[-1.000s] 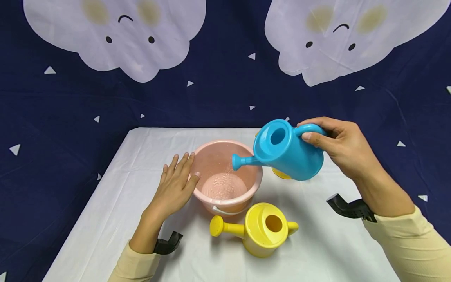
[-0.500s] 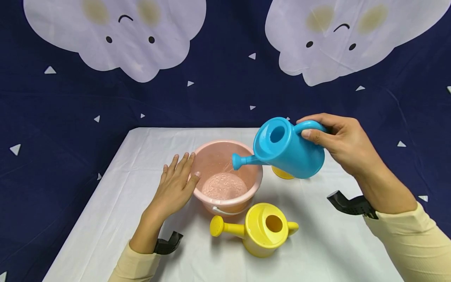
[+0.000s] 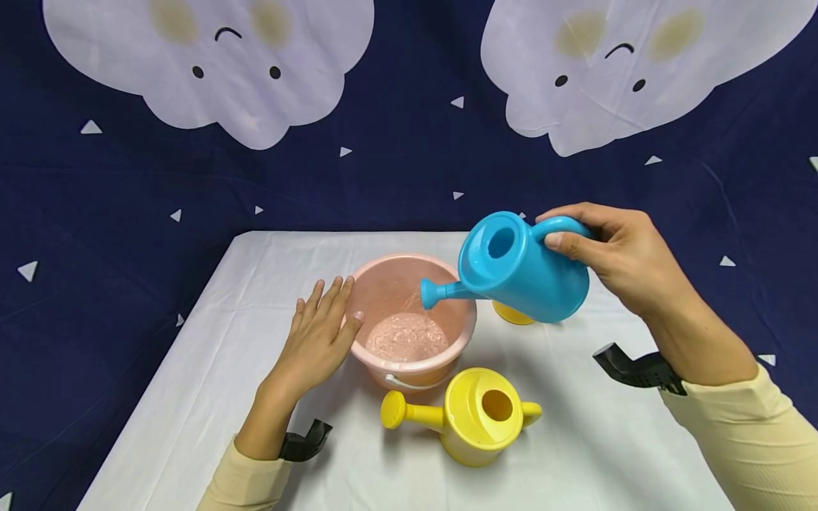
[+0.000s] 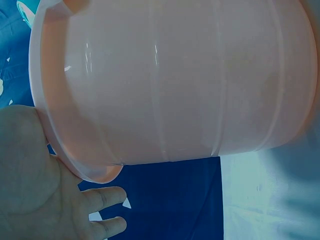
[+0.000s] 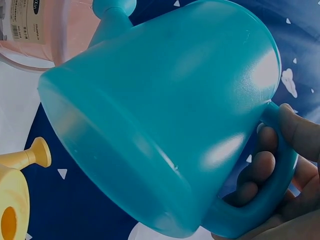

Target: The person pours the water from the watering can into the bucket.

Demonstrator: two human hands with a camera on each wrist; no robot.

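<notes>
My right hand point(image 3: 629, 259) grips the handle of a blue watering can point(image 3: 533, 273), fingers curled through the loop as the right wrist view shows. The can is tilted to the left, its spout over a pink bucket point(image 3: 461, 341). Thin streams of water fall from the spout into the bucket, where rippling water point(image 3: 407, 338) covers the bottom. My left hand point(image 3: 319, 341) rests on the bucket's left rim with its fingers straight. In the left wrist view the palm lies against the rim beside the bucket's ribbed wall point(image 4: 185, 85).
A yellow watering can point(image 3: 479, 419) stands in front of the bucket, its spout pointing left. Another yellow object point(image 3: 513, 314) is mostly hidden behind the blue can. All stand on a white-covered table point(image 3: 211, 369) before a dark blue cloud-patterned curtain point(image 3: 409, 184).
The blue watering can has risen slightly and tipped a little further, its spout staying over the bucket. Water keeps falling. The left hand and the yellow can have not moved.
</notes>
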